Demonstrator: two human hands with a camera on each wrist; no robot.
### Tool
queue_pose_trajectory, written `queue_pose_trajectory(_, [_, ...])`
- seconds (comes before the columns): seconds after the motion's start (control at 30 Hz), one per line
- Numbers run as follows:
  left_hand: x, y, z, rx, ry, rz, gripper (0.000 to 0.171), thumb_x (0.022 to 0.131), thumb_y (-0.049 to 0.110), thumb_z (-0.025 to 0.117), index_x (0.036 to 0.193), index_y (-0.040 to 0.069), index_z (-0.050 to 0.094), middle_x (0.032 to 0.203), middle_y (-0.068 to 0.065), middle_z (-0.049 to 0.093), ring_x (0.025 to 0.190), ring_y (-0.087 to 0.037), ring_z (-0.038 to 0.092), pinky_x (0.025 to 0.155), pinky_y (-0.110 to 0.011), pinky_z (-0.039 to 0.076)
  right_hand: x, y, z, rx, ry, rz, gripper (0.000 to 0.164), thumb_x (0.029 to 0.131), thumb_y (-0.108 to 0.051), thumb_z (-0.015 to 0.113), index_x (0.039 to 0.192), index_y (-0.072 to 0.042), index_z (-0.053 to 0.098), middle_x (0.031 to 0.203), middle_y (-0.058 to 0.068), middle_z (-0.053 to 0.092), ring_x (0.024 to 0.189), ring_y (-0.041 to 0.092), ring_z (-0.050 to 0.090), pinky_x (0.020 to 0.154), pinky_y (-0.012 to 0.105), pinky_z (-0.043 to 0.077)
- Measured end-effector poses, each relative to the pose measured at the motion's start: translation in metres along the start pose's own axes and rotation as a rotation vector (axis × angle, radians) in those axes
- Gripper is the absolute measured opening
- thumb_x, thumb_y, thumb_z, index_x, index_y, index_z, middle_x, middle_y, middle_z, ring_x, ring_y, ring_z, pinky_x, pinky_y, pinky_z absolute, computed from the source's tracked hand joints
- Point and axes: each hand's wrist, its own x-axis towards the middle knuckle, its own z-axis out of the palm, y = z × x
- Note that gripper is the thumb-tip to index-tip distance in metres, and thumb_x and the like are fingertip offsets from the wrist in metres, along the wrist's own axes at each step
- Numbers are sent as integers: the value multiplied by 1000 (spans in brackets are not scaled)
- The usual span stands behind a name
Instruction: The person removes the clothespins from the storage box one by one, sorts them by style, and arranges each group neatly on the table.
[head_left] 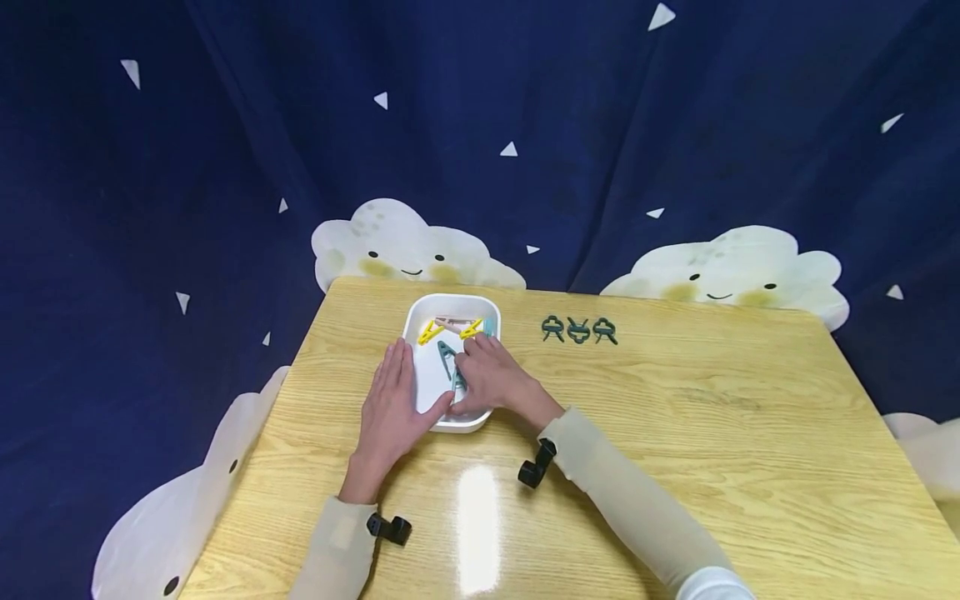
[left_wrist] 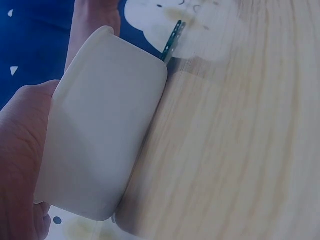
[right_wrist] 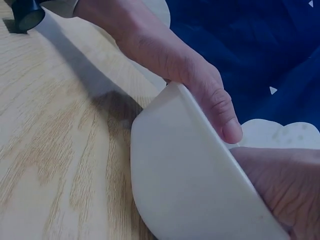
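A white plastic bin [head_left: 426, 392] stands on the table with several clothespins in it. My left hand [head_left: 390, 412] holds its near left corner, fingers along the outer left wall and thumb over the rim. Inside the bin, my right hand [head_left: 487, 375] has its fingers curled round a blue-grey clothespin [head_left: 457, 379], partly hidden by them. Another blue-grey clothespin [head_left: 443, 352] lies right beside those fingertips. Toward the far end are a yellow clothespin [head_left: 431, 332], a second yellow one [head_left: 472, 328], a pinkish one [head_left: 448, 322] and a light blue one [head_left: 490, 327].
Three dark green cloud-shaped clips [head_left: 578, 331] with splayed legs lie in a row on the wooden table [head_left: 675, 400], right of the bin. A dark blue curtain [head_left: 450, 125] with white clouds hangs behind the table. Small black cameras [head_left: 390, 528] are strapped at both wrists.
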Motion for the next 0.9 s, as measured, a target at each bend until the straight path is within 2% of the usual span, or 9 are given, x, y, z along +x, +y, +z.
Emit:
queue_pose_trajectory(0.3, [2,0,1,10,22,15,112,93,72,58,163,-5,21,172,-21,20,162,-29,11,130,-49,19,0,-1,2,-4,25,19,70,73,-73,78,104,-11,68,109,3,55,105,22,42,90,34,38])
queue_pose_trajectory(0.6, [-1,0,1,7,10,8,111,93,72,58,163,-6,20,172,-21,19,160,-34,15,129,-50,19,-1,-6,6,-14,47,56,67,71,-72,79,94,-11,66,100,2,51,100,22,39,85,34,35])
queue_pose_trajectory(0.73, [-1,1,1,10,1,-1,111,93,72,57,164,-5,19,172,-21,18,161,-32,13,130,-49,18,0,-7,7,-40,45,68,72,71,-74,78,98,-8,69,101,3,51,100,23,38,85,34,35])
queue_pose_trajectory(0.9, [0,2,0,11,10,6,111,93,71,57,163,-6,21,172,-22,20,160,-35,17,130,-49,19,0,-6,7,-59,44,63,75,71,-75,77,100,-7,69,101,3,50,101,24,38,86,35,35])
